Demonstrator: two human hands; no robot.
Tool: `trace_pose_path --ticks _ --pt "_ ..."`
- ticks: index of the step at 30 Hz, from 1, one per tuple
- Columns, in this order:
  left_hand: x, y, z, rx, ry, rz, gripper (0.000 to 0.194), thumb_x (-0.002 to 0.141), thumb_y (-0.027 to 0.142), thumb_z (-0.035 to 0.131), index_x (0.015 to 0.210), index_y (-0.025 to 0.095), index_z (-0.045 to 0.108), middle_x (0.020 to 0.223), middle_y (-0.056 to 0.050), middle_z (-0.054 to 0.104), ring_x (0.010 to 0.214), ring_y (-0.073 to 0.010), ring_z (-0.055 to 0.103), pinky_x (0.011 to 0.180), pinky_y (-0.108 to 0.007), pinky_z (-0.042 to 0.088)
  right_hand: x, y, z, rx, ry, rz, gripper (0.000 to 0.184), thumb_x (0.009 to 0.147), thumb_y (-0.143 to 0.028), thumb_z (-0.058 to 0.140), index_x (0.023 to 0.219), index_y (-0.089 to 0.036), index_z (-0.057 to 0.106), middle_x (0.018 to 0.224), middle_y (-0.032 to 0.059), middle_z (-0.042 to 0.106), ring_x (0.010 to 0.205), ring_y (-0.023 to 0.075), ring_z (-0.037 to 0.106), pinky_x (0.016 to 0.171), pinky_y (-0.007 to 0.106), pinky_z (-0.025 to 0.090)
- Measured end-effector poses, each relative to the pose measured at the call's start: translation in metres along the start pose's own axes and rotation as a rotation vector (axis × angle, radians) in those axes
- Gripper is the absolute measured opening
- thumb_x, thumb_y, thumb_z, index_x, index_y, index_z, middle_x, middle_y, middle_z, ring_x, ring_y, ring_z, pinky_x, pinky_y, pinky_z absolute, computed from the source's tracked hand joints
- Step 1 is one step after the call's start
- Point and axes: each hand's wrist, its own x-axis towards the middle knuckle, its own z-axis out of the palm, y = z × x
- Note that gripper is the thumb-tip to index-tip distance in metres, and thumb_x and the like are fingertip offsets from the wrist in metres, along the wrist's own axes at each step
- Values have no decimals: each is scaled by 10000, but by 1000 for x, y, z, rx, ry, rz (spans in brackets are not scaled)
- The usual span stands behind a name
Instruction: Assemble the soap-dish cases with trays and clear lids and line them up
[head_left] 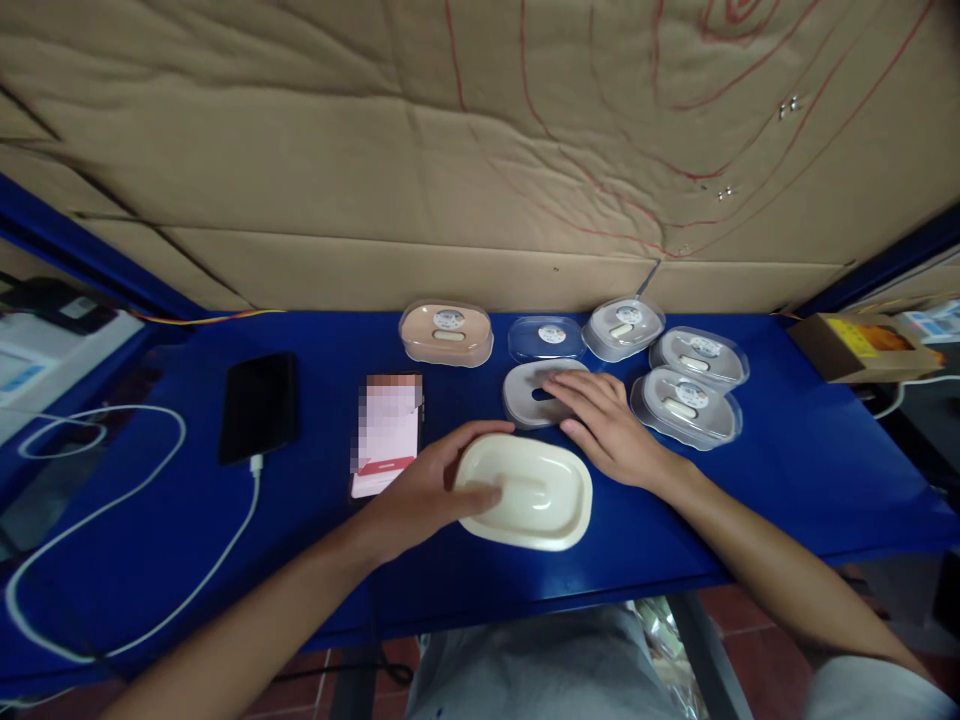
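Fingers of my left hand (429, 478) grip the cream dish (540, 505); my right hand (611, 430) lies loosely extended on the slotted grey piece (520, 397). Remotely, I can't read the round labels (449, 320).

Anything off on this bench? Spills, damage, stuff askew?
No spill visible. One oddity: the clear cover behind the grey tray shows blue table through it, whereas the four other labelled covers have trays inside. The cardboard backing is also creased and scrawled with red lines.

Two hands (611, 430), four clear-covered containers (446, 348)
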Motion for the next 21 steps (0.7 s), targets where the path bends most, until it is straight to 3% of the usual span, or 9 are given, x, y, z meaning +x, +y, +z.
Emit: trace_pose_path --ticks 4,8,14,17,21 --pt "8 4 0 -368 237 13 480 705 234 930 1164 172 803 1071 -82 834 1067 -304 768 892 -333 623 -1 -10 -6 95 85 -61 573 1163 -473 378 1708 -311 309 1558 130 631 1431 310 594 1158 536 467" --pt "10 15 -2 -664 455 159 414 787 136 800 1197 193 791 1203 -73 829 1220 -309 745 953 -359 657 0 -3 -1 -90 15 -50 638 1112 -487 559 1676 -249 381 1595 164 598 1469 340 566 1200 573 422" --pt "7 26 -1 -800 425 187 282 921 191 697 1187 243 772 1378 -77 778 1364 -375 679 967 -535 683 2 16 8 -283 -37 -29 381 1126 -354 562 1477 -225 641 1403 125 758 1336 322 681 1154 563 433" --pt "6 25 -2 -815 441 203 200 982 277 650 1138 246 771 1344 -74 794 1358 -381 684 956 -552 684 3 13 4 -192 72 25 341 1125 -336 565 1441 -253 664 1358 104 782 1275 295 719 1089 511 486" --pt "7 23 0 -789 415 170 262 1032 335 597 1215 243 761 1370 -73 784 1411 -387 643 1041 -605 635 2 -2 -5 -58 263 84 407 1105 -332 597 1508 -275 609 1389 113 760 1275 310 716 1068 506 519"
